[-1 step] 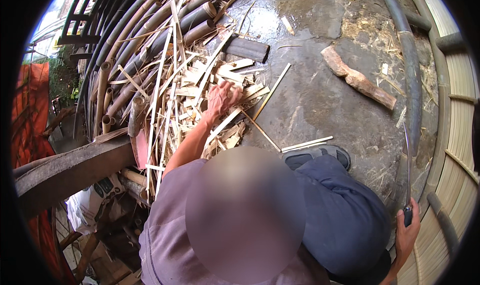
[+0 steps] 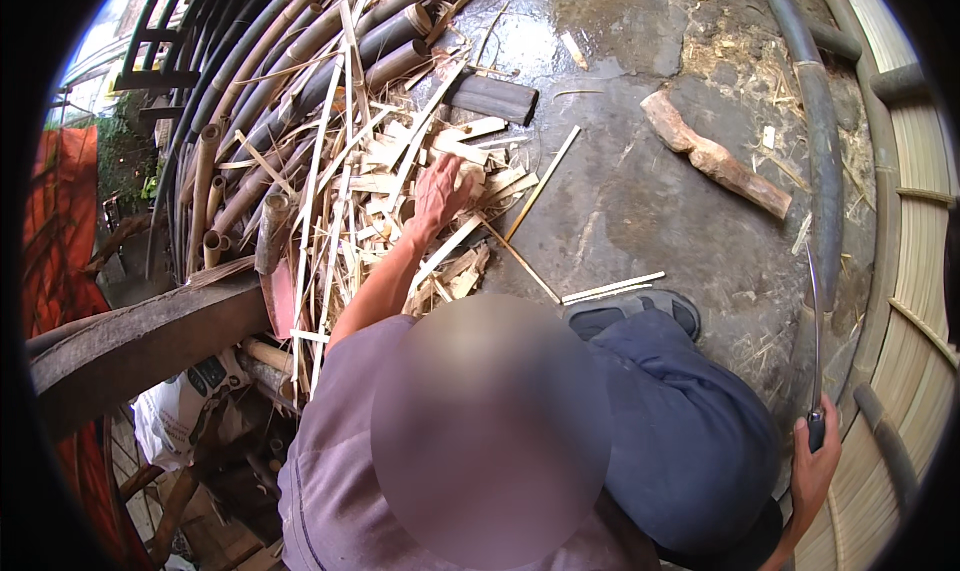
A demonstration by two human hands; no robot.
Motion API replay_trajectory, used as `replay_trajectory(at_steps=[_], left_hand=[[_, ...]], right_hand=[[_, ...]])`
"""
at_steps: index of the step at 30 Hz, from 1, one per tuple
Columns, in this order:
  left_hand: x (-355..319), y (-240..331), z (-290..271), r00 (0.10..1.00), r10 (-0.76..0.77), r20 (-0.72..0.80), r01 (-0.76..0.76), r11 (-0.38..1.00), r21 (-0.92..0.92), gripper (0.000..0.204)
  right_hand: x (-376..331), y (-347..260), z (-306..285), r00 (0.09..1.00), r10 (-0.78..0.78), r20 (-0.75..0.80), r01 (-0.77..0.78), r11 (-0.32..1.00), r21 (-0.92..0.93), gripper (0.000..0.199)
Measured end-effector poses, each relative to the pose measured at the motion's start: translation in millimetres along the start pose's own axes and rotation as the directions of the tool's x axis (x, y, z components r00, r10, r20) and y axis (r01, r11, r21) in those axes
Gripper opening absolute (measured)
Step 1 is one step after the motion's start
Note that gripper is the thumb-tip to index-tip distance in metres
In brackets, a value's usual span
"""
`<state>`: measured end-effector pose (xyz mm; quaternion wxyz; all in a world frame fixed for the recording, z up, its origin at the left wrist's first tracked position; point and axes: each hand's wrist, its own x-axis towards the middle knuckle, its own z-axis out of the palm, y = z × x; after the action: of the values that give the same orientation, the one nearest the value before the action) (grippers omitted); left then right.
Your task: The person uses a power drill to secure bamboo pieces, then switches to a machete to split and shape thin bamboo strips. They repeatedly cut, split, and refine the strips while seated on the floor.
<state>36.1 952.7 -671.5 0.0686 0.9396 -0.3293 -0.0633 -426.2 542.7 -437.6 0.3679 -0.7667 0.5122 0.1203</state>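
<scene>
My left hand (image 2: 437,193) reaches into a heap of pale split bamboo scraps (image 2: 395,156) at the upper left. Its fingers are partly spread and rest over the short pieces, with none clearly gripped; the fingertips are partly lost among them. Far off to the right, my right hand (image 2: 822,463) is closed round the black handle of a long knife (image 2: 815,346). The thin blade points away from me, beside a dark bamboo pole.
Bamboo poles (image 2: 285,41) are stacked at the far left. A dark block (image 2: 492,99) lies beside the heap, a crooked piece of wood (image 2: 715,159) on the wet concrete floor (image 2: 610,201). Thin strips (image 2: 612,289) lie near my sandal. A concrete ledge (image 2: 150,341) stands left.
My left hand has shifted slightly over the scraps, and its fingers look a little straighter. My right hand and the knife stay almost where they were.
</scene>
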Motion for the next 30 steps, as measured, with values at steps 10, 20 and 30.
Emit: replay_trajectory(at_steps=[10,20,30], left_hand=[[40.2,-10.6,2.3,0.977,0.203,-0.066,-0.184,0.957,0.224,0.024],[76.3,54.6,-71.2,0.795,0.138,-0.591,-0.293,0.94,-0.174,0.02],[124.1,213.2,-97.9,0.985,0.136,0.11,0.169,-0.58,-0.797,0.071]], right_hand=[[-3.1,-3.7,-1.6,0.999,-0.009,-0.047,0.01,1.0,0.019,0.046],[3.3,-0.9,-3.0,0.998,-0.051,-0.034,0.051,0.999,0.012,0.047],[11.2,-1.5,-10.7,0.99,0.013,-0.141,0.042,0.924,0.381,0.056]])
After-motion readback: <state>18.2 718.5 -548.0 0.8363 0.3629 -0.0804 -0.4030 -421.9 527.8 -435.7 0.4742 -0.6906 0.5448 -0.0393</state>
